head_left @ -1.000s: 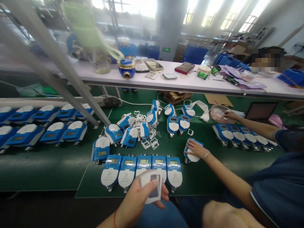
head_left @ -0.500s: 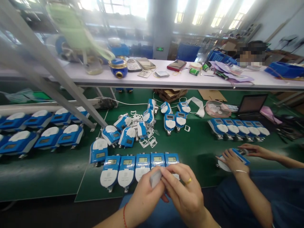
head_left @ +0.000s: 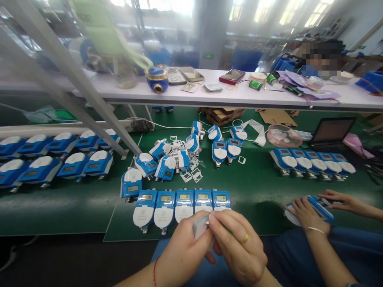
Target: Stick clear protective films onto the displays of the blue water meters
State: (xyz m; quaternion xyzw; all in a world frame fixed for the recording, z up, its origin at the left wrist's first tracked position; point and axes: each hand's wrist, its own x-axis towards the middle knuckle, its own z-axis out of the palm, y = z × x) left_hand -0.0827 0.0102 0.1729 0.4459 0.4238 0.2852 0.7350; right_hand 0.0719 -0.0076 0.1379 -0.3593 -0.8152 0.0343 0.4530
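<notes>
My left hand (head_left: 187,243) is closed around a small stack of white labels (head_left: 200,226), tilted and mostly covered by the fingers. At its upper edge my right hand (head_left: 239,243), with a yellow ring, pinches a label's corner between thumb and fingertips. Both hands are together above the table's front edge. Just beyond them stands a row of blue-and-white meters (head_left: 145,215) with small displays facing up. The hands partly cover the meters at the right of that row.
Loose meters (head_left: 166,167) lie jumbled with white cut-out frames (head_left: 196,174) behind the row. More meters stand left (head_left: 98,163) and right (head_left: 311,163). A co-worker's hands (head_left: 311,211) hold another meter at right. A shelf (head_left: 209,99) and a slanted metal post (head_left: 98,107) cross the space.
My right hand has come in from the lower right and taken hold of the labels' edge; the stack has tilted. The co-worker's hands have brought a meter nearer the front at right.
</notes>
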